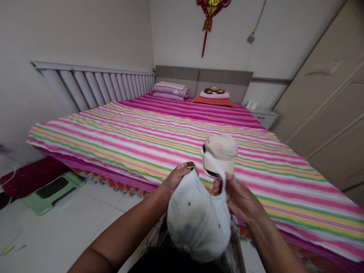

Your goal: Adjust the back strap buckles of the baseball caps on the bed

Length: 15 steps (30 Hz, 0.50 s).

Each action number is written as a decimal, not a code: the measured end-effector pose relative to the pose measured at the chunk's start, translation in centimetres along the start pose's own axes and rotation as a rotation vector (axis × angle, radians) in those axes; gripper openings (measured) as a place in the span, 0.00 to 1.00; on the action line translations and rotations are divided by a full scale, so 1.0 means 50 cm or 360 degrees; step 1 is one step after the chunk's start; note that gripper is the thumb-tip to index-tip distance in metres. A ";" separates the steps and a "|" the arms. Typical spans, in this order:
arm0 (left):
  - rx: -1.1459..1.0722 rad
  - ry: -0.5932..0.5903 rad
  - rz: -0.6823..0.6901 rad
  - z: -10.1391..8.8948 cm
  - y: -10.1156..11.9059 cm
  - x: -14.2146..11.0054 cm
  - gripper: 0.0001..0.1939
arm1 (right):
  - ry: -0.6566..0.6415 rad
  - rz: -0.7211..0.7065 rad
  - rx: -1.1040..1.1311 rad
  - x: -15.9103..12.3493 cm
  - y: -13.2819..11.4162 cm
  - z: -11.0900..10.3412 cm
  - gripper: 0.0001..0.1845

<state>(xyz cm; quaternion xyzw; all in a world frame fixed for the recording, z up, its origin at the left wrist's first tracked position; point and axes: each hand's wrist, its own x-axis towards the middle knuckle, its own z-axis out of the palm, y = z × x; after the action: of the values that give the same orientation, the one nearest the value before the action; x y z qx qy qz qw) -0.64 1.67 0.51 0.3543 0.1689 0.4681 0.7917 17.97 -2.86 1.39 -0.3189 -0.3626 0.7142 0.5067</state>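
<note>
A white baseball cap [199, 220] hangs between my two hands, its crown toward me and its back opening facing up. My left hand [179, 177] is closed on the cap's left edge, beside a small gold-coloured buckle [190, 164]. The loose white strap [220, 170] of the cap rises in a curve to my right hand [240, 197], whose fingers pinch it. Just beyond my hands, a beige cap [222, 148] with a small stripe logo lies on the striped bed sheet [136, 151]. Part of its brim is hidden behind the strap and my right hand.
Folded purple bedding [170, 91] and a pink and orange stack [214, 96] lie by the headboard [182, 74]. A railing [96, 85] runs along the left side. A green stool [52, 193] stands on the floor at left. A nightstand [263, 117] and wardrobe [321, 91] are at right.
</note>
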 end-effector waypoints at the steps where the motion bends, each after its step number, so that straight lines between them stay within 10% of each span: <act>1: -0.0019 0.0079 0.0004 -0.004 0.004 -0.002 0.13 | -0.0100 0.0129 -0.0075 0.004 0.010 -0.001 0.18; 5: -0.0123 0.0352 -0.0088 -0.037 0.024 -0.012 0.10 | -0.0287 0.0424 -0.0034 0.021 0.045 0.002 0.18; 15: 0.0038 0.0351 -0.0291 -0.225 -0.028 -0.094 0.13 | 0.0222 0.0008 0.0310 0.121 0.055 0.033 0.16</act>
<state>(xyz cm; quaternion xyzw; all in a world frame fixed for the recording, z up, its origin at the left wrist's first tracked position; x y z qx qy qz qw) -8.87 1.70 -8.56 0.2933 0.2919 0.4280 0.8035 13.55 1.99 -0.55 -0.3181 -0.2545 0.7233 0.5575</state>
